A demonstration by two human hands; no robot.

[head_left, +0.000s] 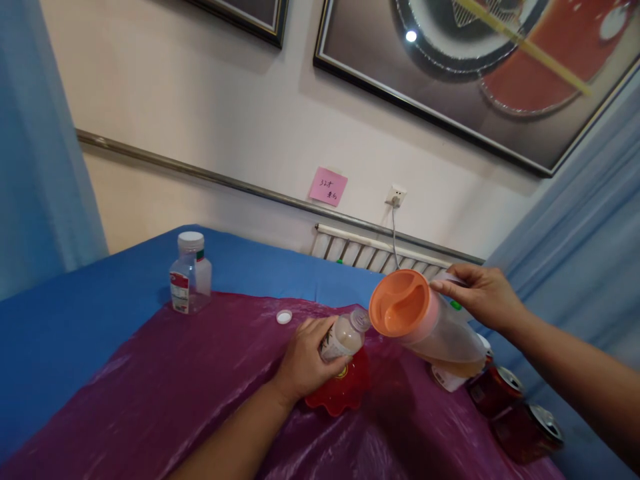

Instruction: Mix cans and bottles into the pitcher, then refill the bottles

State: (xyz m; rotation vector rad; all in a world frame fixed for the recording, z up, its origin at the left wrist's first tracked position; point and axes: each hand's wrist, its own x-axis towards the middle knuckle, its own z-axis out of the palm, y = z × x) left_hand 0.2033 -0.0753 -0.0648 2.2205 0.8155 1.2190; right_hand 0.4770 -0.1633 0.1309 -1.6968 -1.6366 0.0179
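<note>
My left hand [313,357] is wrapped round a small clear bottle [345,335] with a printed label, tilted so its uncapped mouth points up and to the right. Beneath the bottle lies a red dish [345,390] with a wavy rim. By its handle, my right hand [483,297] grips a translucent pitcher [445,333] with an orange lid [400,303]. The pitcher leans left, its lid close to the bottle's mouth, with some brownish liquid low inside. Whether liquid is flowing between them I cannot tell. A white cap [284,317] rests on the purple plastic sheet [220,380].
A clear jar with a white lid [191,277] stands at the left on the blue tablecloth [120,287]. Dark red cans [527,430] stand at the right edge. Behind the table are a radiator [350,247], a plugged-in socket [396,195] and a metal rail [225,180].
</note>
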